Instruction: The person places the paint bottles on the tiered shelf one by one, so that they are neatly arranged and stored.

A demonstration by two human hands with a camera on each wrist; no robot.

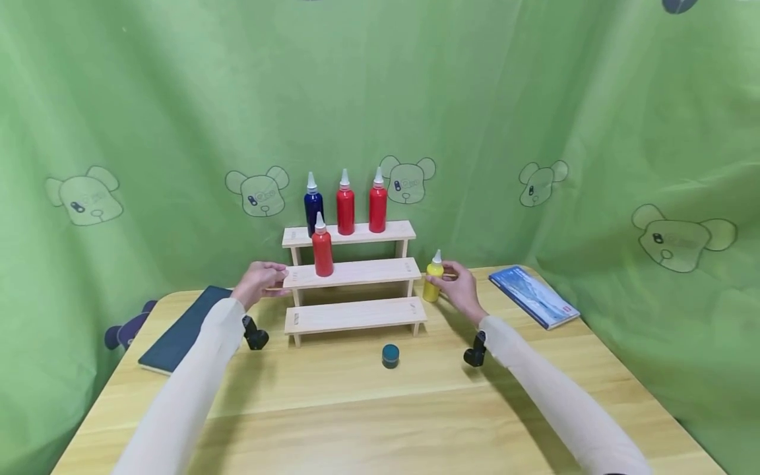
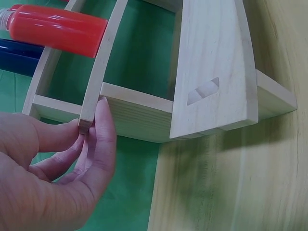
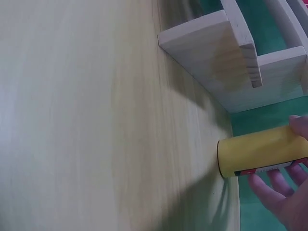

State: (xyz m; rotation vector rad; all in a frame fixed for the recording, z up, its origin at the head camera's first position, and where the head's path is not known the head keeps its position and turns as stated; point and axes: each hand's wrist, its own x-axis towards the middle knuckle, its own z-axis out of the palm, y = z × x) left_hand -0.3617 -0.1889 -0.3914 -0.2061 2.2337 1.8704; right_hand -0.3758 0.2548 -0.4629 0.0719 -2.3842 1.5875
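Observation:
My left hand [image 1: 258, 282] pinches the left end of the middle shelf on a three-step wooden rack [image 1: 356, 315]; in the left wrist view thumb and fingers close around the board's edge. At the rack's right side, my right hand [image 1: 456, 288] holds a yellow squeeze bottle [image 1: 432, 284] with a pale pointed cap. The bottle stands upright beside the rack, and its base shows in the right wrist view close to the table's back edge. A red bottle [image 1: 322, 253] stands on the middle shelf. Behind it on the top shelf are a blue bottle [image 1: 313, 206] and two red bottles [image 1: 345, 210].
A small dark teal jar [image 1: 390, 356] sits on the table [image 1: 332, 422] in front of the rack. A dark green notebook [image 1: 184, 330] lies at the left, partly under the left arm. At the right lies a blue book [image 1: 533, 297]. Green curtain [image 1: 475, 99] hangs behind.

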